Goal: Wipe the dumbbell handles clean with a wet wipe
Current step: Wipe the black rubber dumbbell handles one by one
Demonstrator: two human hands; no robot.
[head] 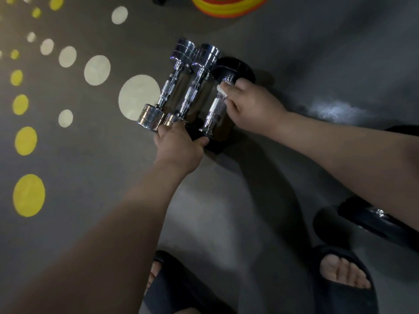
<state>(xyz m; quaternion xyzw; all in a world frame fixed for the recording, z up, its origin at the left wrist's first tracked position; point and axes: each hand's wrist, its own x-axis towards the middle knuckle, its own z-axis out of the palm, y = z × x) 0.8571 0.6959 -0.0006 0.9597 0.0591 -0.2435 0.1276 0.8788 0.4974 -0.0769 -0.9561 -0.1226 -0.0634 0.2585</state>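
- Far left, the grey floor [90, 155] carries rows of yellow and white painted dots [28, 194], none of them part of the job.
- Next come two chrome dumbbells lying side by side and touching: the first chrome dumbbell [169, 87] and, just to its right, the second chrome dumbbell [192, 94]. Their ridged handles are bare, with no hand on them.
- The left hand [179, 146] comes in from below, its fingers curled and its thumb hooked over the near head of the black-ended dumbbell [240, 66], bracing it against the floor.
- That dumbbell's handle [215, 108] is the one being cleaned. It lies just right of the chrome pair.
- The right hand [254, 105] pinches a small white wet wipe [221, 89] between thumb and fingertips, pressed on the far part of the handle near the far black head.
- To do this step well, the wipe should probably wrap further round the bar and travel its whole length (the ridged middle likely traps the most grime). The left hand would roll the dumbbell so the underside comes up, and firm bracing matters since a round head may roll.
- At lower right lies another dark dumbbell [374, 220], well apart.
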